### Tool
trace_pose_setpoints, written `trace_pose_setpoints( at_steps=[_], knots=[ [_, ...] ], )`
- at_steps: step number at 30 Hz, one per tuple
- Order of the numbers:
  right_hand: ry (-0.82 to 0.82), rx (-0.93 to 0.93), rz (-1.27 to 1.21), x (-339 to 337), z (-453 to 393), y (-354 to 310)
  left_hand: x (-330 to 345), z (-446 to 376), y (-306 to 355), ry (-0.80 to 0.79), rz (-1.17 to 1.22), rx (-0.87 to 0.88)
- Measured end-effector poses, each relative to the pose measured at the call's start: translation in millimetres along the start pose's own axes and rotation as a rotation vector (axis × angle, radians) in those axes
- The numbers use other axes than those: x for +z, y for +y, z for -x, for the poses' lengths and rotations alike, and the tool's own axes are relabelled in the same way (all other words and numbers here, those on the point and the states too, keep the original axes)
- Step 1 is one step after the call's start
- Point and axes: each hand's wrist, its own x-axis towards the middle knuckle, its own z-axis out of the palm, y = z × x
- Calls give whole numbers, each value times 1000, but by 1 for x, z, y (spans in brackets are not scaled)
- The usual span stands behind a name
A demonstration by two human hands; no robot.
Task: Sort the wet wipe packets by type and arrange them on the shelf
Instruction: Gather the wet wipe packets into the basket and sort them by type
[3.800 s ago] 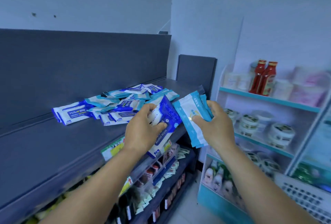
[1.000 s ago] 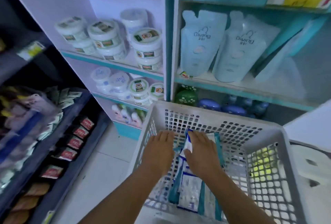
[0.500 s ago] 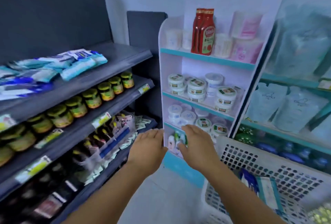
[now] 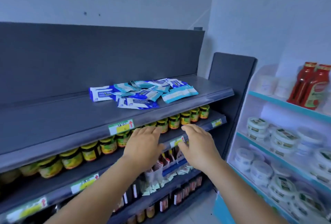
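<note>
Grey shop shelving fills the head view, only cam I've got. Top shelf [image 4: 53, 125] carries the wet wipe packets [image 4: 143, 93], a loose mixed heap right of centre, dark-blue and light-teal types overlapping, one white-and-blue pack lying apart at the left edge of the pile.

My left hand [image 4: 143, 145] and right hand [image 4: 198, 145] hang side by side below the shelf lip, palms down, fingers [image 4: 189, 130] spread and holding nothing, well short of the heap.

Handling, my guess: packs are light, soft foil pouches, prob. slippery and floppy, so they'll slide on each other. Best to pinch a pack by a short sealed end or flat across the middle w/ thumb under, top ones first.

Around: price tag [image 4: 121, 127] on the shelf lip, row of yellow-label jars [image 4: 107, 145] on the shelf below, sachets lower down, white rack w/ tubs [image 4: 283, 139] and red bottles [image 4: 311, 86] at right. Nothing blocks the reach; jars sit just under my hands, don't knock them.
</note>
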Motion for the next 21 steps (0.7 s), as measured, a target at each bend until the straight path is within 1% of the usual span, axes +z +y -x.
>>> trace_pose_setpoints(
  at_steps=[7,14,18,21],
  knots=[
    [-42,-148,-34,16,-84,-48,-14,-26,-70,38,-61,-146],
    [-62,-240,-55,31,-172,-62,-9,-84,-113,42,-80,-234],
    [-86,-270,-10,47,-217,-58,6,-117,-123,-21,-52,-245],
    [-168,-200,44,57,-253,-52,17,-135,-132,-92,-23,-275]
  ],
)
